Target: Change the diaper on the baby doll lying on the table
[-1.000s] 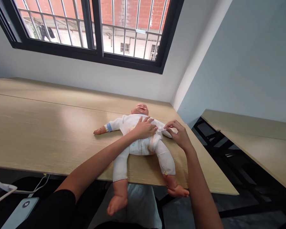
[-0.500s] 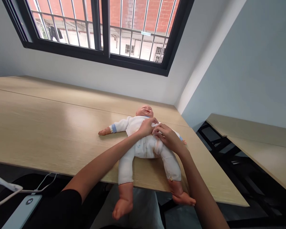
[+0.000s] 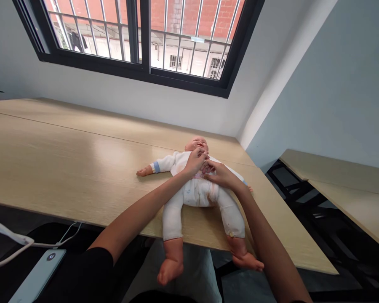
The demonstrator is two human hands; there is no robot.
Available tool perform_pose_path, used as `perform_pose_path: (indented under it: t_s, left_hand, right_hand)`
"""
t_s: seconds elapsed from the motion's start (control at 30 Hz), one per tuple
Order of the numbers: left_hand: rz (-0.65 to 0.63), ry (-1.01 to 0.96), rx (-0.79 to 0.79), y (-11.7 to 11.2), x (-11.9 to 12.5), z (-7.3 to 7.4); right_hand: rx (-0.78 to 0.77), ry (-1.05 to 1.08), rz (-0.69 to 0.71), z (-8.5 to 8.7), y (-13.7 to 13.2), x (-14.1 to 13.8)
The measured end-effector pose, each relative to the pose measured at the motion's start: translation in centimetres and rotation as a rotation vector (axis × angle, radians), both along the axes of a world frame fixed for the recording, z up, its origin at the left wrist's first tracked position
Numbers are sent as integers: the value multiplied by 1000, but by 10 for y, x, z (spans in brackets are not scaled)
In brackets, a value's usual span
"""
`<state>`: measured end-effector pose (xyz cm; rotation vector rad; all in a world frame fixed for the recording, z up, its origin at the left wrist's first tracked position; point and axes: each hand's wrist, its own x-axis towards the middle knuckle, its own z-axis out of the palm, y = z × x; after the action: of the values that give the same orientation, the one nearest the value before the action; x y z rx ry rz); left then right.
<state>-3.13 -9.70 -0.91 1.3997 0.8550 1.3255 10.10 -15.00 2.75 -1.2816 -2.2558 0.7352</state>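
I count two bare hands on one baby doll (image 3: 196,198), which lies face up on a pale wood desk (image 3: 66,160) with its head toward the window (image 3: 139,42) and its two bare feet (image 3: 172,269) past the near edge. Its white suit (image 3: 177,165) has two sleeves with blue cuffs (image 3: 157,167) and two legs, and a diaper (image 3: 205,194) shows at the middle. The left hand (image 3: 194,162) and right hand (image 3: 219,176) meet on the front of the suit at the doll's chest, just below the chin. Their fingers (image 3: 202,156) are curled and nearly touching. From my remote seat I cannot tell whether either hand is pinching the cloth or only resting on it. The left arm (image 3: 145,206), in one black sleeve (image 3: 96,269), crosses in from the lower left, and the right arm (image 3: 265,235) comes in from the lower right. A second desk (image 3: 341,176) stands off to the right, one phone (image 3: 38,275) lies at lower left with a white cable (image 3: 12,240) beside it, and the one window shows two panes behind bars, with a brick wall beyond
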Motion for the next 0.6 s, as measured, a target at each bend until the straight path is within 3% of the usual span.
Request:
perform_pose_path:
  t_s: [0.13,0.27,0.37,0.47,0.6]
  left_hand:
    - [-80,21,15,-3,-14,17]
    - [-196,127,51,-7,-57,31]
    - [-143,314,53,-5,-102,31]
    - [-181,465,-25,-3,-142,29]
    - [-266,667,-165,-5,-161,29]
  right_hand:
    - [-154,220,-73,-6,-2,1]
    - [-188,318,-102,-11,-4,2]
    - [-174,322,-98,-14,-2,4]
    - [-143,305,-93,-16,-2,4]
    - [-125,308,-86,-16,-3,3]
